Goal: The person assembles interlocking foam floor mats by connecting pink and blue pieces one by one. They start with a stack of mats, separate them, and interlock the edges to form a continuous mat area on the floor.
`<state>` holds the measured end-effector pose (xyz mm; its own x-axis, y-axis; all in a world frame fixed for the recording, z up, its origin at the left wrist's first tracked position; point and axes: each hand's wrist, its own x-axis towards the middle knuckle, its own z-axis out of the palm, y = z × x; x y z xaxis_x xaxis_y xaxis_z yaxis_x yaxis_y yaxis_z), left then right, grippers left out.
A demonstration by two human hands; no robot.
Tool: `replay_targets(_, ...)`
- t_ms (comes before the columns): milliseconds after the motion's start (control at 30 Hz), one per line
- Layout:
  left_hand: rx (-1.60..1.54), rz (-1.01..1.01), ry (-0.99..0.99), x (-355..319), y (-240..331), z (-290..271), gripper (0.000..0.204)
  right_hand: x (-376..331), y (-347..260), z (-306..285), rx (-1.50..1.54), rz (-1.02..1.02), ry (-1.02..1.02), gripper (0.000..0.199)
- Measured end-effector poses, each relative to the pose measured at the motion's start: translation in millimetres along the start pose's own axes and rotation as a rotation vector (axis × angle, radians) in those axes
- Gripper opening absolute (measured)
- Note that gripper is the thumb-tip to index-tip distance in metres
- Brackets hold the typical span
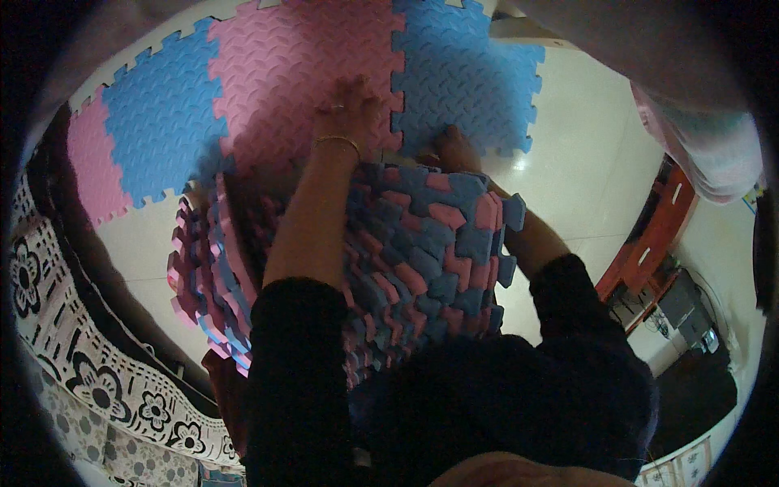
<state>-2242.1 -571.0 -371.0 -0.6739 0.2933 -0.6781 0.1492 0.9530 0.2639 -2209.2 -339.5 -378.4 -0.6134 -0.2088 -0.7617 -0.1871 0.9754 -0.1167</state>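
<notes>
My left hand (pixel 350 107) lies palm down with its fingers spread on a pink foam mat tile (pixel 276 73), close to its right edge. Just right of that, my right hand (pixel 456 150) touches the near edge of a blue foam mat tile (pixel 462 89). Its fingers are partly hidden by the stack, so its grip is unclear. Interlocking teeth join the pink and blue tiles on the floor. A thick stack of pink and blue foam tiles (pixel 430 243) stands on edge between my arms, against my body. My left forearm passes over it; my right reaches around its right side.
Farther left lie another blue tile (pixel 162 118) and a pink tile (pixel 93 166). A black-and-white flowered cloth (pixel 101 381) drapes along the left side. At right are pale floor tiles (pixel 592 187), a red cabinet (pixel 649 235) and a hanging pale cloth (pixel 706 154).
</notes>
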Motion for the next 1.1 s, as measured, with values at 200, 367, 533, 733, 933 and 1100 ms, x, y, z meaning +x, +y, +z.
replay_targets(200, -0.011, -0.004, 0.027, 1.6, 6.9, 10.6, 0.083, -2.2, -16.8, 2.4, 0.112, 0.146, 0.076, 0.058)
replay_targets(367, -0.239, -0.084, -0.006, 18.2, -7.3, -5.2, 0.055, 39.4, 3.4, 39.7, 0.275, 0.363, 0.091, 0.061)
replay_targets(533, -0.011, 0.009, -0.157, -85.8, 22.3, -134.0, 0.045, 37.8, 3.1, 40.7, 0.297, 0.279, 0.013, 0.057)
replay_targets(733, -0.541, -0.002, 0.614, -285.9, -32.8, -164.2, 0.051, 26.2, 10.3, 33.7, 0.365, 0.210, 0.028, 0.053)
replay_targets(933, -0.990, -0.404, 0.871, -437.4, -37.5, -27.5, 0.068, 13.2, 37.9, 29.0, 0.430, 0.097, 0.021, 0.049)
replay_targets(1100, -1.092, -0.512, 0.818, -491.8, 6.1, 45.6, 0.082, -22.0, 9.9, 24.9, 0.674, -0.077, 0.025, 0.046)
